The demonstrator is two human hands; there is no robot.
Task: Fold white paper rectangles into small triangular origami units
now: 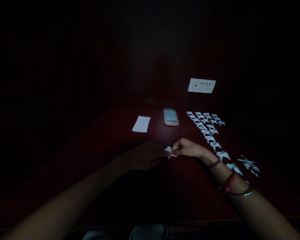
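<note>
Both my hands meet over a small folded white paper piece [169, 151] on a dark red table [115, 133]. My left hand [146, 155] lies flat, its fingertips pressing the paper's left edge. My right hand [186, 148] is closed in a pinch on the paper's right side. Bracelets and a red thread circle my right wrist.
Several folded white paper pieces [207, 128] lie in rows to the right, with a smaller cluster [248, 165] beyond my right wrist. A flat white sheet [141, 124] and a phone [170, 117] lie farther back. A white wall socket [201, 85] sits behind the table. The room is very dark.
</note>
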